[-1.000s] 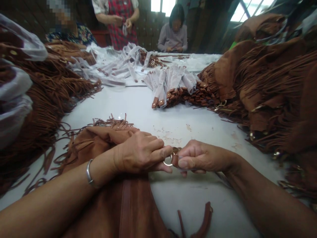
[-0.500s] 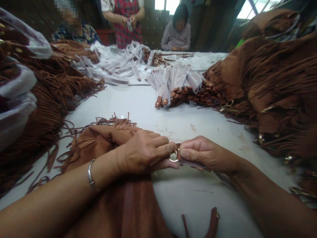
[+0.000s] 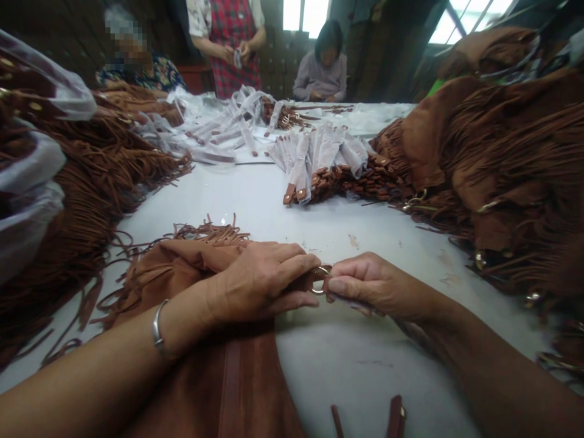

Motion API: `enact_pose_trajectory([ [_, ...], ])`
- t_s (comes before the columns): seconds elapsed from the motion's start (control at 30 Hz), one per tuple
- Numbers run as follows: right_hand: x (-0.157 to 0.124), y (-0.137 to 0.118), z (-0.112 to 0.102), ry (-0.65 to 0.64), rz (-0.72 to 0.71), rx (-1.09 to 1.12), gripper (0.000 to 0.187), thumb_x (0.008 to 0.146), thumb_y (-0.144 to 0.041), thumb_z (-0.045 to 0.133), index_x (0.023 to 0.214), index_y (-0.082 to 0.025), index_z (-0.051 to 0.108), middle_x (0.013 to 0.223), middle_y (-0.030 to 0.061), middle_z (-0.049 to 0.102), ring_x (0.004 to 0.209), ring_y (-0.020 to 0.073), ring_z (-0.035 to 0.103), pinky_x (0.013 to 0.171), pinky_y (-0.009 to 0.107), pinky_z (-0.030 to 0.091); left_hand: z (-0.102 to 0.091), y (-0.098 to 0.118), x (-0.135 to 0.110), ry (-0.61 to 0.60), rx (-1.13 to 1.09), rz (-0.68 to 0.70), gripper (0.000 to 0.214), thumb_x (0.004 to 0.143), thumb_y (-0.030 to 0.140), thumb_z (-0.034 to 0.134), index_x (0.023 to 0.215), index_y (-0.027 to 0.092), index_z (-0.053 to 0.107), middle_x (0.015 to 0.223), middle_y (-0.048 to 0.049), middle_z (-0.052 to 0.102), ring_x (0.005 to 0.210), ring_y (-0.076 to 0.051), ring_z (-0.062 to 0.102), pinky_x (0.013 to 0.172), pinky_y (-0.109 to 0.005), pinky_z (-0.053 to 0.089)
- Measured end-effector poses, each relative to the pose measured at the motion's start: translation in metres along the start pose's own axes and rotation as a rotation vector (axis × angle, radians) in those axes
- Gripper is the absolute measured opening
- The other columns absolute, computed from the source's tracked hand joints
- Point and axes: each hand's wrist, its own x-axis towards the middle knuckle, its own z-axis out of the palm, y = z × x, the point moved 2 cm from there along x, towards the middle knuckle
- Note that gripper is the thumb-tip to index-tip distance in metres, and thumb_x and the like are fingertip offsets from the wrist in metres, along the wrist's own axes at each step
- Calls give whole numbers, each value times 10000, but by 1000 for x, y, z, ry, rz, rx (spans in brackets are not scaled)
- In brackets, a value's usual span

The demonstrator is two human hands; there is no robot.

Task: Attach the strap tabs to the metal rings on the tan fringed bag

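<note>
Fitting the strap [image 3: 326,288] to the ring [image 3: 318,291] seems underway: right hand [image 3: 371,284] pinches strap, left hand [image 3: 260,280] grip unclear; next move needs alignment.

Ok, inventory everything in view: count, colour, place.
table: one, white, spanning the frame
fringed bag: one, brown, foreground, left of centre
metal ring: one, gold-coloured, centre foreground
strap end: one, brown, right of metal ring
loose strap pieces: two visible, brown, bottom edge
wrapped straps: uncountable, brown and whitish, mid and far table
bag piles: two, brown, left and right
co-workers: three, mixed clothing colours, across table
windows: two, bright white, background
bracelet: one, silver-coloured, left foreground
left hand: one, bare, over fringed bag
right hand: one, bare, pinching strap end
</note>
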Motion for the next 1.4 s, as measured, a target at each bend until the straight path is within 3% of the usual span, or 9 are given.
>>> enact_pose_trajectory([
  [0.17, 3, 5, -14, 18, -16, 56, 290, 766, -400, 607, 701, -128, 530, 511, -72, 377, 432, 46, 304, 391, 176, 242, 7, -2, 0, -7, 78, -54, 356, 879, 436, 429, 1056, 139, 513, 884, -69, 577, 748, -167, 538, 646, -282, 441],
  [0.4, 15, 29, -32, 296, -73, -236, 239, 764, -331, 599, 665, -135, 504, 534, -67, 400, 465, 50, 314, 438, 195, 216, 30, -15, 12, -84, 298, -175, 368, 890, 419, 406, 1103, 132, 496, 935, -93, 573, 857, -215, 550, 747, -326, 455],
  [0.53, 10, 40, -42, 273, -41, -239, 192, 760, -312, 602, 758, -126, 557, 563, -60, 432, 499, 63, 362, 476, 195, 262, 33, -24, 22, -158, 370, -105, 379, 899, 436, 364, 1071, 136, 517, 918, -93, 572, 815, -199, 560, 717, -300, 451],
  [0.73, 2, 37, -53, 189, -181, -30, 285, 818, -354, 517, 901, -91, 589, 800, 29, 568, 688, 110, 478, 677, 238, 381, 40, -36, 51, -263, 395, 117, 362, 914, 414, 328, 1074, 155, 525, 928, -79, 596, 781, -166, 564, 667, -262, 429],
  [0.87, -14, 25, -82, 464, -218, -341, 238, 849, -308, 462, 831, -107, 590, 810, 25, 567, 714, 120, 481, 672, 233, 365, 57, -45, 78, -400, 387, 96, 333, 927, 359, 310, 1080, 177, 543, 919, -70, 618, 812, -167, 556, 711, -267, 415],
  [0.97, -41, 21, -104, 528, -63, -540, 268, 868, -318, 431, 825, -112, 598, 774, 33, 579, 647, 118, 490, 582, 220, 343, 65, -50, 87, -485, 404, -11, 310, 923, 321, 310, 1020, 201, 579, 868, -51, 633, 796, -160, 552, 699, -253, 401],
  [1.17, -113, 41, -102, 309, 368, -989, 261, 699, -346, 648, 861, -141, 642, 796, 69, 625, 699, 181, 534, 548, 241, 309, 55, -50, 86, -428, 480, -68, 234, 870, 253, 383, 894, 218, 614, 837, -46, 644, 859, -188, 538, 766, -298, 379],
  [1.3, -127, 56, -88, 407, 448, -850, 397, 566, -265, 718, 924, -136, 603, 816, 80, 612, 735, 219, 533, 521, 246, 287, 38, -27, 96, -273, 587, -162, 206, 832, 261, 434, 897, 167, 605, 942, -118, 629, 991, -289, 495, 812, -407, 349],
  [1.4, -120, 63, -85, 377, 455, -698, 247, 545, -214, 701, 750, -132, 590, 620, 26, 559, 579, 164, 503, 464, 229, 276, 26, 16, 103, -215, 506, -262, 243, 823, 293, 452, 969, 166, 600, 952, -112, 631, 955, -277, 529, 784, -385, 377],
])
